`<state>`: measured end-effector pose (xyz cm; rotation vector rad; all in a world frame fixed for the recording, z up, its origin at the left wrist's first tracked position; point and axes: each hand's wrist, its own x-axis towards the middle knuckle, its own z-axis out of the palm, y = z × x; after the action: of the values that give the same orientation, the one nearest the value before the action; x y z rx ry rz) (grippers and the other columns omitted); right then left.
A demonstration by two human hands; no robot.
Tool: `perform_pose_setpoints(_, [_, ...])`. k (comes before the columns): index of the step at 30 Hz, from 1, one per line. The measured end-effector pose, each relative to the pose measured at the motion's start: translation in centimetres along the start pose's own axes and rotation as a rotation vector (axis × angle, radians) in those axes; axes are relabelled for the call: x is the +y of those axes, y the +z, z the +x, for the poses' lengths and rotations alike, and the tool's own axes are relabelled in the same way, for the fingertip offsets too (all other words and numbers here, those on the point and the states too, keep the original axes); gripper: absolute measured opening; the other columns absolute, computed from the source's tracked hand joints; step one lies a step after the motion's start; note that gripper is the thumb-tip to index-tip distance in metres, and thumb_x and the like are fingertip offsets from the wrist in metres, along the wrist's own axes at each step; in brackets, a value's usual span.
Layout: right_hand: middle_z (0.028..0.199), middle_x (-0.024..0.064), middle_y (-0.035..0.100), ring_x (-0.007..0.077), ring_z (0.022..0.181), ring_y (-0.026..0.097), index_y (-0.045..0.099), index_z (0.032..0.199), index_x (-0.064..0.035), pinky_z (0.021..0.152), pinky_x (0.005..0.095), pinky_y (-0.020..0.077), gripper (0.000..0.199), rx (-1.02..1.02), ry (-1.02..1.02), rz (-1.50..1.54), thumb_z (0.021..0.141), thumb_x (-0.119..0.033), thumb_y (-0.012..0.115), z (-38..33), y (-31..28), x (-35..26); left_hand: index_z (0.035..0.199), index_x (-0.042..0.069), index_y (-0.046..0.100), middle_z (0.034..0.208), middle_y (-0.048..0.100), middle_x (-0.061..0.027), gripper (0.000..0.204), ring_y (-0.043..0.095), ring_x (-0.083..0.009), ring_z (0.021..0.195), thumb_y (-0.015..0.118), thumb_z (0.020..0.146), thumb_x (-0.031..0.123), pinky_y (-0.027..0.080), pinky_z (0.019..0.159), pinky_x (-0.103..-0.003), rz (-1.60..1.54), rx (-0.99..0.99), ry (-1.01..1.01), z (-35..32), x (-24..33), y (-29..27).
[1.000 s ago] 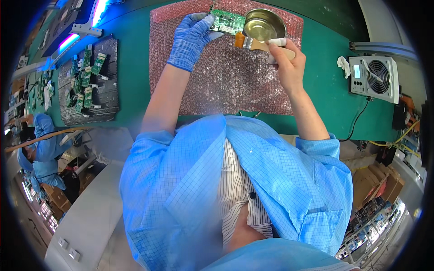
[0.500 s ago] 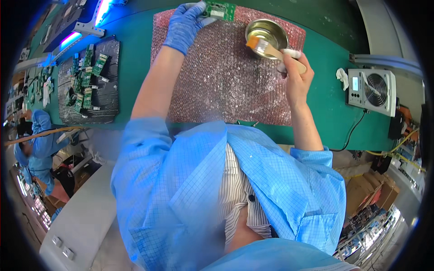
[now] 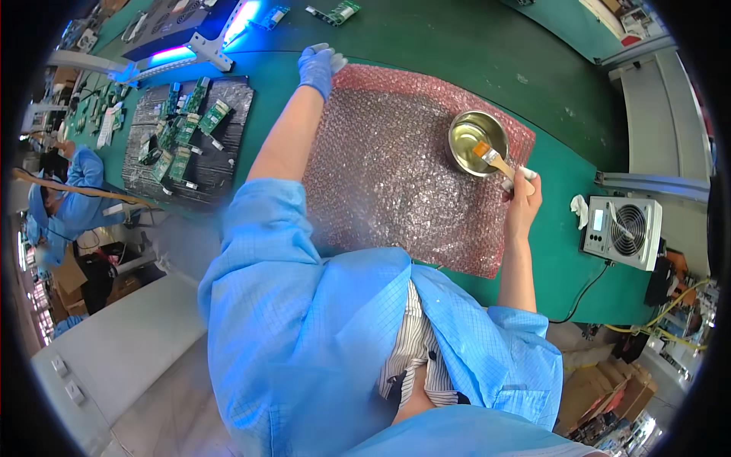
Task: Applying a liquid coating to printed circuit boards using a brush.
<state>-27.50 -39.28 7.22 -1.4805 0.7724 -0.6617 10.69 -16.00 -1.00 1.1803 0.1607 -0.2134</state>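
My left hand (image 3: 318,68), in a blue glove, reaches out to the far left corner of a pink bubble-wrap sheet (image 3: 396,167) on the green bench. Nothing shows in it. A green circuit board (image 3: 336,11) lies further back, apart from that hand. My right hand (image 3: 524,190), with white finger cots, grips the wooden handle of a small brush (image 3: 491,158). The bristles dip into a round metal bowl (image 3: 478,141) of yellowish liquid standing on the sheet's far right corner.
A black tray (image 3: 221,164) with several green boards lies left of the sheet. A lit lamp bar (image 3: 202,52) stands behind it. A white fan unit (image 3: 620,228) and a white cloth (image 3: 579,209) sit at the right. Another person in blue (image 3: 65,183) works far left.
My left hand carried the green board away from the bowl toward the far side and no longer holds it. My right hand has set the brush into the bowl.
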Motion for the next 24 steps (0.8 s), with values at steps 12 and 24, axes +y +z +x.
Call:
perform_pose_setpoints(12, [0.063,0.0064,0.06,0.0145,0.059,0.058,0.059,0.082,-0.004,0.056,0.0301,0.044,0.022,0.014,-0.226,-0.526,0.085,-0.025,0.058,3.8,-0.1,-1.6,0.104,0.003,0.056,0.105,0.058,-0.0163,0.03,0.055,-0.0302,0.098,0.061,0.081,0.022,0.042,0.088,-0.038,1.299,0.138,0.739,-5.9,3.3,-16.6])
perform_pose_setpoints(24, [0.071,0.0045,0.061,0.0098,0.066,0.056,0.061,0.093,-0.0041,0.06,0.0268,0.044,0.032,0.156,-0.291,-0.653,0.084,-0.035,0.061,4.0,-0.6,-2.0,0.103,0.005,0.056,0.1,0.058,-0.0151,0.03,0.052,-0.0314,0.099,0.061,0.082,0.026,0.04,0.09,-0.04,1.485,0.177,0.811,-10.5,2.7,-16.9])
